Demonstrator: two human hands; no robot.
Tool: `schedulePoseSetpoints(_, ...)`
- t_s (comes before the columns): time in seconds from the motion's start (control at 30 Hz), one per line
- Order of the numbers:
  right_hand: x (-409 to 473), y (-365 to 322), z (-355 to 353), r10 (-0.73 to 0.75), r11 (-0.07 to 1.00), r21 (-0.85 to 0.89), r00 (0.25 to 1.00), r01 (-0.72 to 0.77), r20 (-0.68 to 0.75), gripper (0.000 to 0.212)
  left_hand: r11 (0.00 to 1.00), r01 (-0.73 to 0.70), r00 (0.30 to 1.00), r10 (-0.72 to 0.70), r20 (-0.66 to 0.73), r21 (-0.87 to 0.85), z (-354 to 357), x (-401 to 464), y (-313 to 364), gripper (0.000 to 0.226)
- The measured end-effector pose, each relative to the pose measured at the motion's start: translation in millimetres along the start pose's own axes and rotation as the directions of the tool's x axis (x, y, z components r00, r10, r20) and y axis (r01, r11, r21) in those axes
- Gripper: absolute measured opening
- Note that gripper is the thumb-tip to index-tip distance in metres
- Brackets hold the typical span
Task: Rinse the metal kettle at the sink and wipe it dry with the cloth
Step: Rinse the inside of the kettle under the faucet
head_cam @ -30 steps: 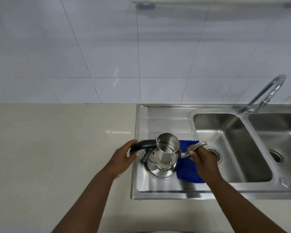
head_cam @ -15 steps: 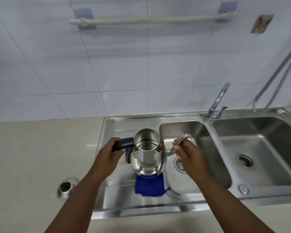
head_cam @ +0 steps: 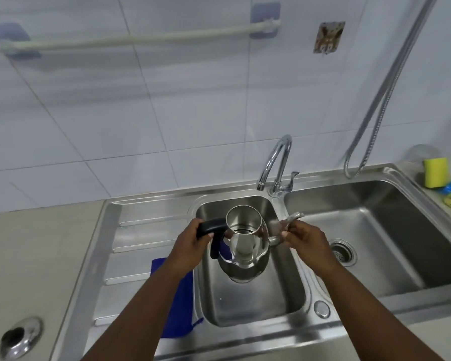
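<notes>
A shiny metal kettle (head_cam: 245, 241) with an open top hangs upright over the small left basin (head_cam: 248, 300) of the steel sink. My left hand (head_cam: 190, 242) grips its black handle (head_cam: 210, 226). My right hand (head_cam: 303, 239) holds the curved spout (head_cam: 288, 222). The blue cloth (head_cam: 179, 303) lies on the draining board beside the basin, partly hidden under my left forearm. The tap (head_cam: 276, 162) stands behind the basin with no water running.
A larger basin (head_cam: 391, 230) with a drain lies to the right. A flexible hose (head_cam: 375, 100) hangs down the tiled wall. A yellow sponge (head_cam: 435, 171) sits at the far right. A round metal lid (head_cam: 20, 337) rests on the beige counter at left.
Both hands have lifted the kettle off the draining board and the cloth and carried it right, over the small basin. The view has shifted right and closer.
</notes>
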State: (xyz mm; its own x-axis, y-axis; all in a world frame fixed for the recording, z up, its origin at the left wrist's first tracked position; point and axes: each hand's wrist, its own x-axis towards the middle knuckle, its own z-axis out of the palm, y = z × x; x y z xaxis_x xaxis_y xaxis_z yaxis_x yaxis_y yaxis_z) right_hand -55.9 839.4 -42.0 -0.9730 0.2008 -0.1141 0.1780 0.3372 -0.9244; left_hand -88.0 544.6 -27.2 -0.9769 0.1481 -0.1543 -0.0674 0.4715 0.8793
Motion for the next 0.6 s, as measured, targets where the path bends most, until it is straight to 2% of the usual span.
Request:
schedulePoseSetpoints(0.07, 19.0, 4.9, -14.0, 0.061, 0.998, 0.027, 0.998, -0.062, 0.023, 0.043, 1.000, 0.018, 1.000, -0.018, 0.000, 0.008, 10.6, 12.6, 2.9, 0.017)
schedulePoseSetpoints(0.13, 45.9, 8.7, -29.2, 0.114, 0.993, 0.040, 0.993, -0.112, -0.036, 0.036, 0.999, 0.039, 0.999, -0.039, -0.001, 0.024, 17.9, 25.5, 4.5, 0.018)
schedulePoseSetpoints(0.23, 96.6, 9.4, -50.0, 0.065, 0.987, -0.130, 0.982, -0.089, -0.175, 0.031, 0.998, 0.054, 0.998, -0.053, -0.029, 0.038, 24.6, 44.6, 4.1, 0.018)
schedulePoseSetpoints(0.3, 128.1, 2.6, -58.7, 0.017, 0.949, -0.309, 0.987, -0.066, -0.157, 0.040, 0.998, 0.051, 0.998, -0.049, -0.041, 0.045, 28.1, 55.4, 4.1, 0.017)
schedulePoseSetpoints(0.4, 166.7, -7.1, -58.4, -0.034, 0.875, -0.484, 0.999, 0.028, -0.003, 0.054, 0.997, 0.061, 0.997, -0.059, -0.055, 0.049, 31.6, 68.8, 4.1, 0.016)
schedulePoseSetpoints(0.47, 182.8, -7.3, -52.7, -0.038, 0.850, -0.523, 0.997, 0.068, 0.067, 0.055, 0.997, 0.070, 0.996, -0.068, -0.061, 0.041, 32.9, 76.2, 3.2, 0.017)
schedulePoseSetpoints(0.53, 187.9, -4.1, -46.9, -0.046, 0.861, -0.505, 0.998, 0.060, 0.040, 0.052, 0.997, 0.074, 0.996, -0.072, -0.061, 0.032, 33.6, 81.4, 2.0, 0.018)
schedulePoseSetpoints(0.6, 184.5, 3.2, -43.1, -0.121, 0.864, -0.493, 0.992, 0.097, -0.016, 0.049, 0.998, 0.068, 0.996, -0.066, -0.068, 0.019, 34.4, 84.9, 0.7, 0.019)
